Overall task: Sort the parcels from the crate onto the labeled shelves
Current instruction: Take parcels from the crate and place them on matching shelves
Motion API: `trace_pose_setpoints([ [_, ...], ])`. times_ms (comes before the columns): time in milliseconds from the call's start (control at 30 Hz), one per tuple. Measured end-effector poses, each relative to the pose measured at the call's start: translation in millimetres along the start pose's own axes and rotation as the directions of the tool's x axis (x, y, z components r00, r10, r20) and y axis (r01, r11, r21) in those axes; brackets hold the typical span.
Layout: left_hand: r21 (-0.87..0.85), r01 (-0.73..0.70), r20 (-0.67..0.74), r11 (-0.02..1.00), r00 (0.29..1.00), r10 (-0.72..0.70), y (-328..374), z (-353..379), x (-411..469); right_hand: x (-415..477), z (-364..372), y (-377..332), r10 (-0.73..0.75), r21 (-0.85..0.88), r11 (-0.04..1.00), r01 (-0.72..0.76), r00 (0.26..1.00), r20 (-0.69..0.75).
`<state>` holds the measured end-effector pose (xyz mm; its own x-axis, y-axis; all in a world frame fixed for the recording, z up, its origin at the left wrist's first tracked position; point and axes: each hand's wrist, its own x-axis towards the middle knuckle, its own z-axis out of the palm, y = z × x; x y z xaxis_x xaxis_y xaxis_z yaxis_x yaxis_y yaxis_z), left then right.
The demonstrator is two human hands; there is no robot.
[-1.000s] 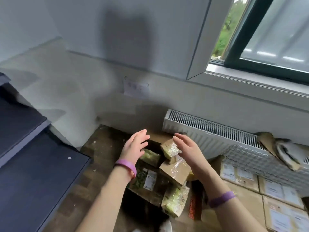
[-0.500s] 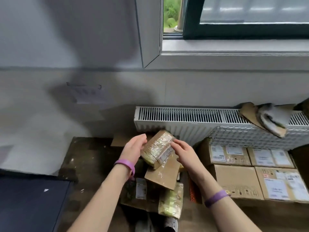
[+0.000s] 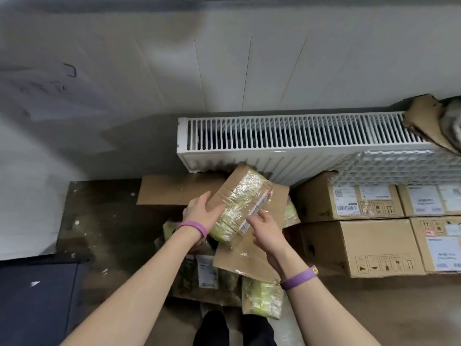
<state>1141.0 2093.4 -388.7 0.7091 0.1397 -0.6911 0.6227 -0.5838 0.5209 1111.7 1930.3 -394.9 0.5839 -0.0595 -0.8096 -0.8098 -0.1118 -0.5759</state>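
A small cardboard parcel, wrapped in clear tape with a white label along one edge, is held tilted between both my hands above a pile of parcels. My left hand grips its left end, fingers under it and thumb on top. My right hand holds its lower right side, fingers touching the label edge. Below lie more parcels: a flat brown one, a yellow-green taped one and a dark one with a white label. The crate itself is hidden under them.
A white radiator runs along the wall behind the pile. Stacked brown cartons with labels stand to the right, white honeycomb packing on top. A dark blue surface lies at lower left. My shoes show at the bottom.
My hands have closed on the taped parcel and lifted it off the pile. My head has tilted down, so the window has left the view.
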Motion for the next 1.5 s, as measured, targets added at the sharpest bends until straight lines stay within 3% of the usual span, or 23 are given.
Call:
trace_pose_setpoints([
  [167,0.225,-0.052,0.090,0.973,0.995,0.032,-9,32,26,27,22,16,-0.023,0.126,0.992,0.026,0.999,-0.031],
  [300,0.401,-0.072,0.077,0.913,0.996,0.045,-13,48,19,26,28,15,-0.032,0.254,0.966,0.046,0.998,-0.063],
  [400,0.410,-0.087,0.007,0.908,0.996,0.092,-12,54,3,12,24,8,-0.057,0.239,0.968,0.069,0.997,-0.060],
  [533,0.193,-0.054,-0.106,0.980,0.991,0.076,-5,45,-27,-21,9,-3,-0.137,0.165,0.977,0.136,0.991,-0.008],
  [700,-0.227,-0.137,-0.050,0.964,0.990,0.129,15,7,-70,-59,-17,-34,-0.268,0.038,0.961,0.274,0.955,-0.127],
  [800,-0.387,-0.250,-0.022,0.887,0.965,0.263,39,-21,-102,-85,-33,-67,-0.281,0.209,0.939,0.272,0.960,0.010],
  [900,-0.529,-0.311,0.018,0.789,0.926,0.377,66,-53,-134,-127,-41,-113,-0.403,0.333,0.887,0.321,0.889,0.217],
  [967,-0.584,-0.336,0.038,0.739,0.898,0.438,80,-70,-152,-154,-43,-136,-0.489,0.376,0.852,0.366,0.813,0.316],
  [1100,-0.619,-0.407,-0.022,0.672,0.864,0.503,99,-92,-188,-202,-42,-161,-0.624,0.308,0.778,0.547,0.730,0.280],
  [1267,-0.846,-0.292,-0.085,0.446,0.900,0.428,115,-98,-214,-248,-43,-168,-0.734,0.297,0.679,0.671,0.615,0.289],
  [1500,-0.859,-0.319,-0.177,0.401,0.919,0.352,112,-102,-235,-285,-27,-154,-0.785,0.338,0.619,0.709,0.540,0.303],
])
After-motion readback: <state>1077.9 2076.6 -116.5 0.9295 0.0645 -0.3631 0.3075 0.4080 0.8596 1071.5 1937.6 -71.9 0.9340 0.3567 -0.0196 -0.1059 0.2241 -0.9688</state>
